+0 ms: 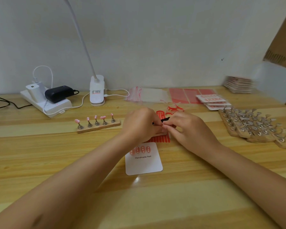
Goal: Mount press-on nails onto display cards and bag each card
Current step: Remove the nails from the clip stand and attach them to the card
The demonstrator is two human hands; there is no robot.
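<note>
On the pale wooden counter (40, 162), left hand (139, 124) steadies a wooden stand while right hand (186, 128) pinches something tiny, probably a nail bound for the white square card (144, 164) at six o'clock.

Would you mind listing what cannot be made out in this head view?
- What the left hand and right hand pinch: fingers cover it.
- Red sticker sheet: mostly under both hands.
- Stack of cards at the far right: motion-blurred.
- Label on the lamp base: too small.
</note>
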